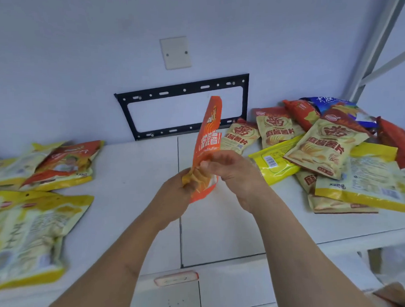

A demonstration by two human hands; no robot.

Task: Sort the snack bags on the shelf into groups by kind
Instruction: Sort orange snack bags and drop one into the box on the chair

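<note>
A: Where is the bag in play?

B: The orange snack bag (208,139) stands upright in mid-air above the bare middle of the shelf (132,170), long axis near vertical, top tilted slightly right. Both hands hold its lower end: the left hand (175,196) grips the bottom left corner, the right hand (234,170) pinches the lower right edge.

A: So neither hand is free?

B: No, both are closed on the bag; neither is spread wide.

A: Which way does it go?

B: My guess is left. The left piles (36,195) are mostly yellow-and-cream bags, and a bag with orange on it (65,159) lies at the far left, though blur stops me confirming it is the same kind. The unsorted heap (336,152) sits right, with 3 or more cream bags, yellow ones, red ones and 1 blue at the far end.

A: Which hand is nearer that target?

B: The left one, so it should carry while the right lets go.

A: Any containers?

B: None visible; bags lie directly on the shelf.
</note>
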